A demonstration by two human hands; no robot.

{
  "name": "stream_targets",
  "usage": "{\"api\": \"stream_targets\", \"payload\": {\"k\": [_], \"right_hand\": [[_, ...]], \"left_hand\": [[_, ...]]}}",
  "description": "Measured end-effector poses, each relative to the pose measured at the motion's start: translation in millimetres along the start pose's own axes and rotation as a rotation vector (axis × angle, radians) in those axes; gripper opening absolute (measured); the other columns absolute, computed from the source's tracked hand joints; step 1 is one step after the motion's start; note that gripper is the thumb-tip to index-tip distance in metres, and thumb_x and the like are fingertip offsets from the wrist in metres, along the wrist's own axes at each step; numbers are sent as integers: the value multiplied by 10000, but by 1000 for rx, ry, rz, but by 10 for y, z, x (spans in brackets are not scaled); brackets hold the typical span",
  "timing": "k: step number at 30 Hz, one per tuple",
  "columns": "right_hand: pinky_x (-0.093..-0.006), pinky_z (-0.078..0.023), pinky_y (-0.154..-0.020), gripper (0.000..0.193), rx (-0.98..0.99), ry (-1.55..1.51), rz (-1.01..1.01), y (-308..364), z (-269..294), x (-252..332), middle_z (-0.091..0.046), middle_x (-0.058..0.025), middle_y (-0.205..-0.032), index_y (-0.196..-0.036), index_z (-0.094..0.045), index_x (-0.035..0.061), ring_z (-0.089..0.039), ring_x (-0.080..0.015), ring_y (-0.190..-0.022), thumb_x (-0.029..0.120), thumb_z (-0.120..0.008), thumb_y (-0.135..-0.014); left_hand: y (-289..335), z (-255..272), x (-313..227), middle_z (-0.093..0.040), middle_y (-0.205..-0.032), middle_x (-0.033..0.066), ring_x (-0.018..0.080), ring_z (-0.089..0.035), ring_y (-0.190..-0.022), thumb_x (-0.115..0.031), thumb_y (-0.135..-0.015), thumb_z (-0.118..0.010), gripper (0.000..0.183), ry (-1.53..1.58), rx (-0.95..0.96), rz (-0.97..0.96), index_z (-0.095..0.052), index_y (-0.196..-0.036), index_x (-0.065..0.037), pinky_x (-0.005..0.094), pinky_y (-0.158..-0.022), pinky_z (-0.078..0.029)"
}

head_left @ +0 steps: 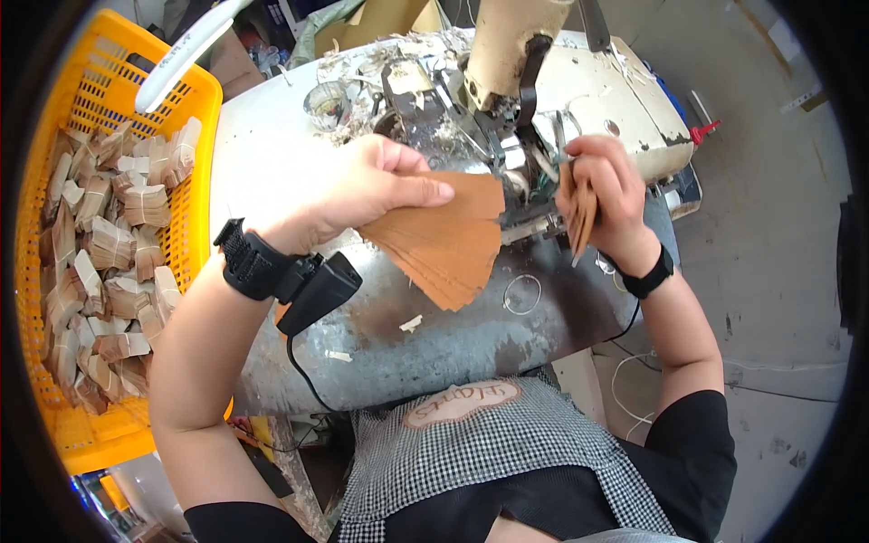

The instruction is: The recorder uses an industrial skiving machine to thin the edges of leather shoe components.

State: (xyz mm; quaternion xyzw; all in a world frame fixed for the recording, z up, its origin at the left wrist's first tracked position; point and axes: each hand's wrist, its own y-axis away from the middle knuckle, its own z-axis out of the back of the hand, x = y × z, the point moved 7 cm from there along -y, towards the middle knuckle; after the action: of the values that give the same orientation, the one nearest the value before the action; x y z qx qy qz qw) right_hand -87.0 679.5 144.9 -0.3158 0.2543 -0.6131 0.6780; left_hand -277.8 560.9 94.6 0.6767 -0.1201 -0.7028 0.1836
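Observation:
My left hand (385, 185) is closed on a fanned stack of tan leather pieces (453, 240), the thumb lying across the top piece. The stack spreads out over the worktable, just in front of the machine. My right hand (606, 195) grips a smaller bunch of brown leather pieces (582, 217), seen edge-on beside the machine's working head. Behind both hands stands a cream sewing-type machine (507, 59), its metal parts (511, 167) between the two bunches. The far edge of the left stack comes close to these parts; whether it touches them I cannot tell.
At the left stands a yellow plastic crate (204, 118) filled with banded bundles of leather pieces (113, 244). Scraps and lint litter the worn metal table (380, 362). A clear ring (522, 295) lies near its middle. A white lamp arm (186, 59) reaches over the crate. Cables hang at the right.

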Motion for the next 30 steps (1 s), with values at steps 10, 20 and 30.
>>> {"api": "stream_targets", "payload": {"k": [10,20,30], "right_hand": [[-377,-462,-726,324,129,179,132,20,-159,122,-601,-121,-919,-996,-584,10,-572,-288,-828,33,-629,-676],[-393,-478,-633,316,22,-102,83,155,-66,29,-595,-138,-895,-858,-476,38,-579,-316,-757,-15,-724,-669],[-381,-469,-741,234,134,139,19,10,-114,-15,-594,-130,-929,-927,-570,17,-571,-310,-824,57,-645,-709]], "left_hand": [[-219,-77,-149,-685,-723,50,120,-618,-605,-404,-815,-752,392,-418,-213,15,-725,-848,-14,284,-555,-485],[-40,-25,-49,-672,-750,-10,45,-594,-623,-277,-879,-724,246,-171,-97,99,-691,-855,-34,198,-576,-466],[-158,-58,-167,-679,-733,41,96,-604,-616,-339,-816,-758,319,-314,-140,-89,-720,-866,-27,270,-573,-483]]}}
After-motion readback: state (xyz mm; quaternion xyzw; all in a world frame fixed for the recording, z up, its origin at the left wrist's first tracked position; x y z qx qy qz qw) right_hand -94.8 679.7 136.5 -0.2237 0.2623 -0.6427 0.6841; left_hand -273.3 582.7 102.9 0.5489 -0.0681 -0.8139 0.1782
